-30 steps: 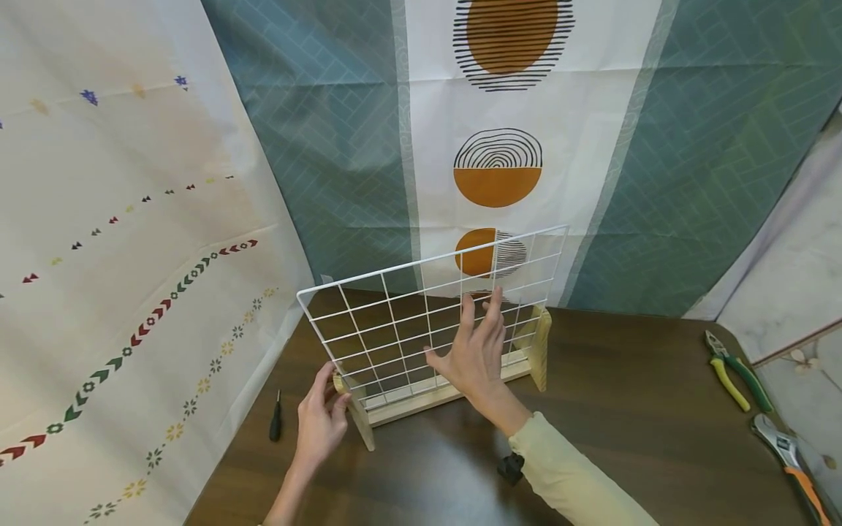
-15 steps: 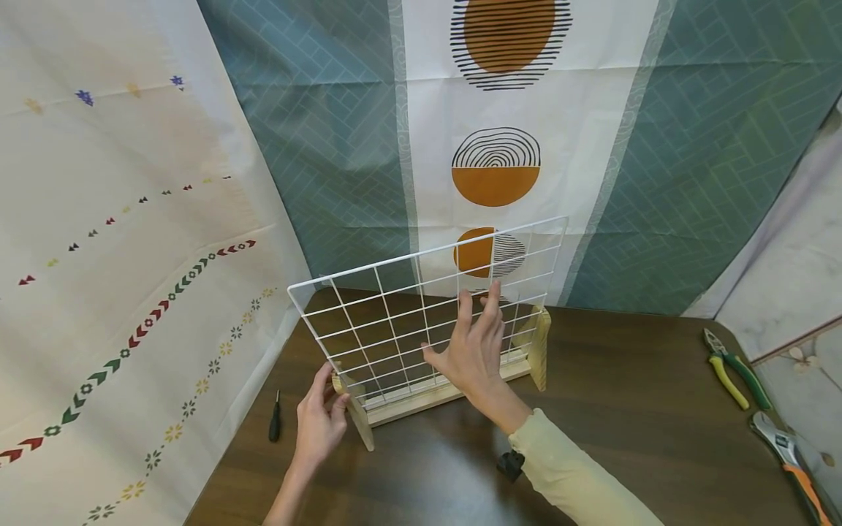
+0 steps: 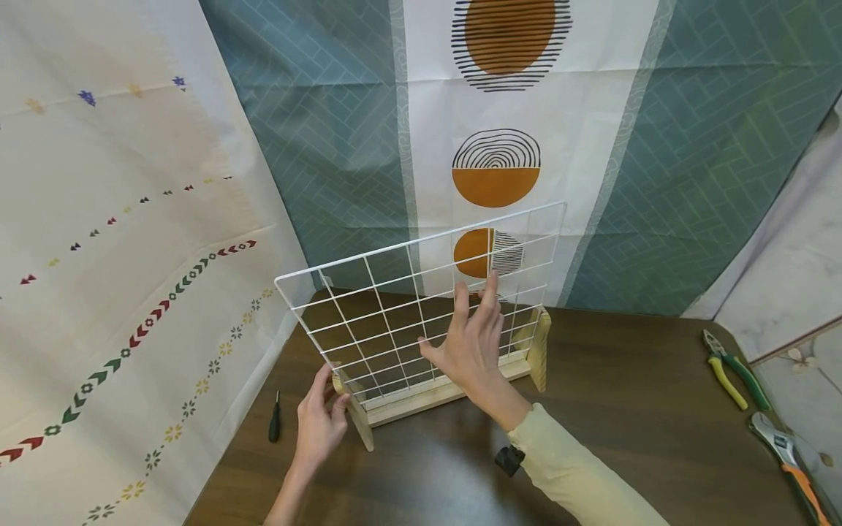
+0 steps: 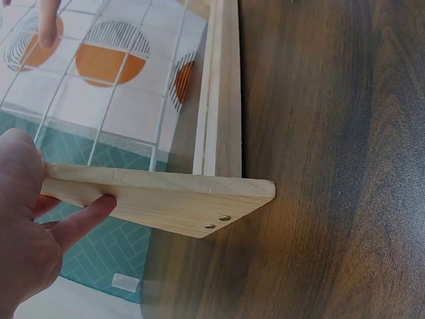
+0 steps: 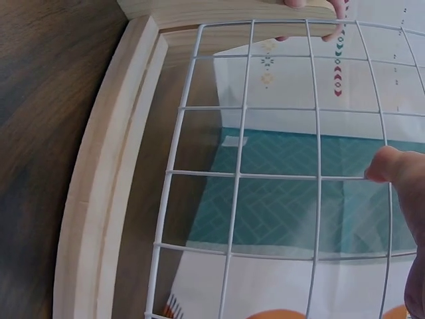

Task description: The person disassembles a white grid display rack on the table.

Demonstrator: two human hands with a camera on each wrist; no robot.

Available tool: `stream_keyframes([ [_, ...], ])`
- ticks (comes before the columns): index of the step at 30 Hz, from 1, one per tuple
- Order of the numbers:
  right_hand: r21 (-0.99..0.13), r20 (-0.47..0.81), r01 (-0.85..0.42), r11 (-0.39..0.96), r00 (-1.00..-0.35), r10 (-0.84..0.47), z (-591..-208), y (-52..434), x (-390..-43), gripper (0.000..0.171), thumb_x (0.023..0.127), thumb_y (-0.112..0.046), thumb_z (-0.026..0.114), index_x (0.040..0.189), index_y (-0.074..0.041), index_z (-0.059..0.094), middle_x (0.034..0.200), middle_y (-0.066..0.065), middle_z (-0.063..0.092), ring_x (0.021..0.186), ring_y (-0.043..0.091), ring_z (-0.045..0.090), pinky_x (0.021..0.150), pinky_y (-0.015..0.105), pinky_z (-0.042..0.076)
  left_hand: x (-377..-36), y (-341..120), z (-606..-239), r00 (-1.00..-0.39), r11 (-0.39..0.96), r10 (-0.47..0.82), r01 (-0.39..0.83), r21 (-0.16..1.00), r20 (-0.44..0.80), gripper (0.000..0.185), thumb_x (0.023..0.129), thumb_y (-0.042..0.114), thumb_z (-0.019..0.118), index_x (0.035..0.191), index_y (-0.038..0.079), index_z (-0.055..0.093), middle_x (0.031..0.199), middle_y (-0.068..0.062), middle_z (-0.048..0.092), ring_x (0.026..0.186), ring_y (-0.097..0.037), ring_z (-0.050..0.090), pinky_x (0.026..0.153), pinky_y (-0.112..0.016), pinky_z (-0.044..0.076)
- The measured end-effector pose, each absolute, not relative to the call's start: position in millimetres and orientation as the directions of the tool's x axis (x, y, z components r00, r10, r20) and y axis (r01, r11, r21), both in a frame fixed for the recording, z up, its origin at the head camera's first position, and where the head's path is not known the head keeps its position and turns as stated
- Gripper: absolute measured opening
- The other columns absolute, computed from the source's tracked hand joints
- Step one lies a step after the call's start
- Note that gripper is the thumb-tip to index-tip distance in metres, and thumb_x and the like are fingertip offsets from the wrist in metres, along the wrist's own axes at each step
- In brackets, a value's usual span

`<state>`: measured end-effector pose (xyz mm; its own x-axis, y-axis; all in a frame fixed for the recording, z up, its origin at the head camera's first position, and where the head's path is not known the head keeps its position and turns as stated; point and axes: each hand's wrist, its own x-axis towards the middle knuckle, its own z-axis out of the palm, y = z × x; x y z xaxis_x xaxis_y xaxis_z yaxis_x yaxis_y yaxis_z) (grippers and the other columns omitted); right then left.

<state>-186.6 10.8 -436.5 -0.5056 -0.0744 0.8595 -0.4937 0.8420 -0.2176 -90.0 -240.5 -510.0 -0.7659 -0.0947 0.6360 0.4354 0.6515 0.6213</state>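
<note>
A white wire grid (image 3: 408, 243) stands tilted in a pale wooden frame, its lower edge by the wooden crossbar (image 3: 414, 404). My left hand (image 3: 319, 424) grips the upper end of the left wooden side panel (image 4: 159, 193), thumb on one face and fingers on the other. Across the middle of the grid, my right hand (image 3: 470, 351) holds the wires with thumb and fingers spread wide. Its thumb (image 5: 392, 166) touches a wire crossing in the right wrist view; the other fingertips are partly hidden. The right side panel (image 3: 539, 351) stands untouched.
A dark-handled screwdriver (image 3: 275, 420) lies left of the frame. Pliers (image 3: 733, 372) and an adjustable wrench (image 3: 786, 453) are near the table's right edge. A patterned curtain (image 3: 342, 183) hangs close behind the table (image 3: 625, 409). A small black device (image 3: 509, 460) is beside the right sleeve.
The grid's top edge has swung upward and towards me, and the right hand has shifted slightly up and left with it. The left hand and wooden frame keep their place.
</note>
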Motion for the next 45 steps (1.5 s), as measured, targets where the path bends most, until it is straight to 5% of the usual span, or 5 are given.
stream_keyframes([
  [7, -0.243, 0.849, -0.495, 0.834, -0.524, -0.064, -428.7, 11.4, -186.3, 0.128, 0.051, -0.050, 0.094, 0.146, -0.007, 0.019, 0.153, 0.037, 0.008, 0.127, 0.053, 0.036, 0.090, 0.066, 0.044, -89.4, -240.8, -510.9, -0.763, 0.647, -0.087, 0.446, 0.618, 0.641, 0.067, 0.072, -0.029, 0.071, 0.132, -0.008, 0.051, 0.106, -0.025, 0.061, 0.093, -0.047, 0.068, 0.073, -0.049, 0.057],
  [45, -0.220, 0.851, -0.480, 0.849, -0.520, -0.074, -393.7, 12.1, -186.2, 0.127, 0.051, -0.052, 0.093, 0.146, -0.007, 0.021, 0.156, 0.034, 0.004, 0.116, 0.051, 0.044, 0.089, 0.064, 0.045, -91.7, -242.2, -514.5, -0.749, 0.650, -0.080, 0.461, 0.604, 0.657, 0.071, 0.069, -0.030, 0.072, 0.132, -0.003, 0.052, 0.105, -0.025, 0.063, 0.093, -0.043, 0.069, 0.073, -0.046, 0.058],
])
